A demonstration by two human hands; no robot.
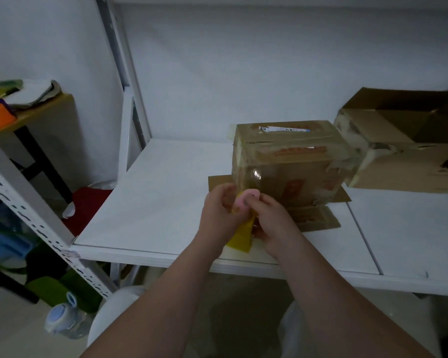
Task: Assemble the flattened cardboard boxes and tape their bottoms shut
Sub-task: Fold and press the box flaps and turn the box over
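Note:
A small brown cardboard box [290, 161] stands on the white shelf [153, 202], its closed taped flaps facing up and its open flaps spread flat underneath. A shiny strip of clear tape [256, 174] runs down its near face. Just in front of the box's near left corner, my left hand [217, 213] and my right hand [272, 223] are together. Between them they hold a small pink tool [245, 200] and a yellow piece [239, 239] that hangs below. What the pink tool is exactly I cannot tell.
A larger open cardboard box [404, 140] lies on the shelf at the right, close behind the small one. White perforated rack posts [29, 208] stand at the left. A water bottle [65, 319] and green and red things lie on the floor.

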